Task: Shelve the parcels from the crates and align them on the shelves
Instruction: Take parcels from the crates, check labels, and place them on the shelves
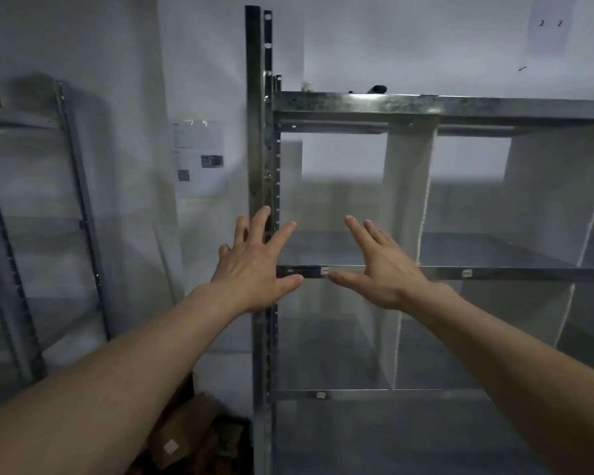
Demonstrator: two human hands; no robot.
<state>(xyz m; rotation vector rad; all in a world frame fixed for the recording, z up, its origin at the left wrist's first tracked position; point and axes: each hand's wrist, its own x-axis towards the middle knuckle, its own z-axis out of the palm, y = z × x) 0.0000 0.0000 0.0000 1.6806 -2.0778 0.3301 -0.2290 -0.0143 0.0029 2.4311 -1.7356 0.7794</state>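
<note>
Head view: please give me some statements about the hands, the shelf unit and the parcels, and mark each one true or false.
1. Both hands are open with spread fingers and hold nothing. True: the left hand and the right hand are raised in front of the metal shelf unit.
2. The compartments of the shelf unit that show hold no parcels. True.
3. The right hand grips a parcel. False: it is empty.
4. Cardboard parcels lie low down, left of the shelf unit. True.
5. The dividers in the shelf unit are black. False: they are white.
6. The wall behind carries no paper. False: a printed sheet is stuck there.
</note>
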